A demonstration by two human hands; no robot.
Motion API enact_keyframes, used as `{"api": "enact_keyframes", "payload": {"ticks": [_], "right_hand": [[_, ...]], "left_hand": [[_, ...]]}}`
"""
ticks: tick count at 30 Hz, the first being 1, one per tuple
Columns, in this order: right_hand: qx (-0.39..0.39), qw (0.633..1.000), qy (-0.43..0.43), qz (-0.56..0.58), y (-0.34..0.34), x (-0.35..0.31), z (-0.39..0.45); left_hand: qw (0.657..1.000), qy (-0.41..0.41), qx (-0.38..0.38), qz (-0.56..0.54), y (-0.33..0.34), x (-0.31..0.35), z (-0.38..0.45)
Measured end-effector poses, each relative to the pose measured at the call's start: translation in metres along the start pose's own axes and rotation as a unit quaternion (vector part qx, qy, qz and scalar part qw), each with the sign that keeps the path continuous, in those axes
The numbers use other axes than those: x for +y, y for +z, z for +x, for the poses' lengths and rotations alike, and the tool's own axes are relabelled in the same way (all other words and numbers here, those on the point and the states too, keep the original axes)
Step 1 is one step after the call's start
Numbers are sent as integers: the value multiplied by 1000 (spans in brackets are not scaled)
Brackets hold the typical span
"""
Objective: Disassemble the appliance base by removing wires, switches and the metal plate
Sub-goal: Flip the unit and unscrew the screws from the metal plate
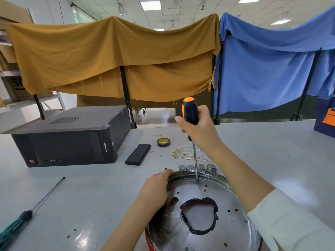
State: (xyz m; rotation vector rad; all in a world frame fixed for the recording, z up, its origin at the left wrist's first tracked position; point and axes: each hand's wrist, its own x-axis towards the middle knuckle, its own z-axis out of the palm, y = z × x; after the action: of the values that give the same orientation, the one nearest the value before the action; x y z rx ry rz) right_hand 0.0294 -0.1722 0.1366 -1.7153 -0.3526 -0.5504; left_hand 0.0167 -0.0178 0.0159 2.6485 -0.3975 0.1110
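Note:
The round appliance base (159,238) lies at the table's near edge with its shiny metal plate (203,194) facing up; the plate has small holes and a tape-edged opening in the middle. My left hand (155,189) grips the base's left rim. My right hand (197,127) grips an orange-and-black screwdriver (189,111) held upright, its tip on the plate near the far rim. Beyond the base lie several grey switches (201,167) and white wires with brass terminals (183,153).
A black computer tower (68,138) lies on its side at the left, with a black flat box (138,154) and a roll of black tape (163,142) beside it. A green-handled screwdriver (21,218) lies at front left. A blue toolbox (326,116) stands at far right.

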Motion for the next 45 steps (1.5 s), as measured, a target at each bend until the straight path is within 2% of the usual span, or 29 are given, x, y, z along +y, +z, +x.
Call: {"api": "enact_keyframes", "payload": {"ticks": [3, 6, 8, 9, 11, 12, 14, 16, 18, 19, 22, 25, 27, 29, 30, 32, 33, 35, 37, 40, 41, 43, 45], "right_hand": [[81, 995, -3, -62, 1, -2, -1], [65, 997, 21, -47, 3, -6, 3], [17, 998, 40, 35, -1, -7, 5], [-34, 993, 52, 98, -4, -6, 6], [-132, 970, 74, 190, -11, -6, 9], [-147, 965, 76, 203, -13, -5, 9], [-117, 978, 58, 164, -14, -5, 9], [-42, 998, 24, 43, -12, -6, 6], [36, 997, -2, -64, -8, -5, 2], [58, 995, -7, -78, -6, -5, 0], [44, 999, 11, 12, -3, -4, 0], [-76, 976, 73, 191, -18, -4, 7], [-122, 961, 93, 229, -28, -3, 11], [-101, 981, 75, 145, -30, -1, 13], [-72, 994, 60, 50, -28, -2, 11], [11, 994, 24, -106, -21, -1, 7], [47, 993, 16, -109, -17, 1, 6], [81, 996, 33, -37, -10, 3, 4], [73, 995, 61, 17, -12, 2, 7], [-68, 973, 93, 199, -22, 0, 13], [-110, 964, 96, 224, -25, 0, 13], [-121, 973, 83, 176, -27, 1, 13], [-44, 997, 58, 35, -24, 0, 10]], "left_hand": [[1000, 1, 0, 7, 0, -1, 1], [1000, 0, 2, 8, 0, 0, 2], [1000, 2, 3, 6, 0, 0, 1], [1000, 2, 3, 3, 0, 0, 0], [1000, 4, 5, -1, 0, 0, -1], [1000, 5, 6, -2, 0, 0, -1], [1000, 4, 6, -7, 0, -1, -1], [1000, 4, 6, -2, 1, -1, 0], [1000, 4, 8, 3, 2, -2, 1], [1000, 2, 7, 1, 2, -2, 1], [1000, 1, 8, 1, 2, -1, 1], [1000, 5, 3, 0, 1, 0, 0], [1000, 5, 2, -2, 1, -1, 0], [1000, 2, 3, -3, 1, -2, 0], [1000, 1, 4, -2, 1, -2, 1], [1000, -1, 7, 0, 1, -1, 1], [1000, -3, 6, 2, 1, -1, 1], [1000, -4, 4, 5, 0, 0, 1], [1000, -4, 4, 8, -1, 1, 0], [1000, -6, 0, 9, -1, 2, -1], [1000, -8, -2, 8, -1, 3, -1], [1000, -7, 0, 9, -2, 2, -1], [1000, -7, 0, 8, -1, 2, -1]]}}
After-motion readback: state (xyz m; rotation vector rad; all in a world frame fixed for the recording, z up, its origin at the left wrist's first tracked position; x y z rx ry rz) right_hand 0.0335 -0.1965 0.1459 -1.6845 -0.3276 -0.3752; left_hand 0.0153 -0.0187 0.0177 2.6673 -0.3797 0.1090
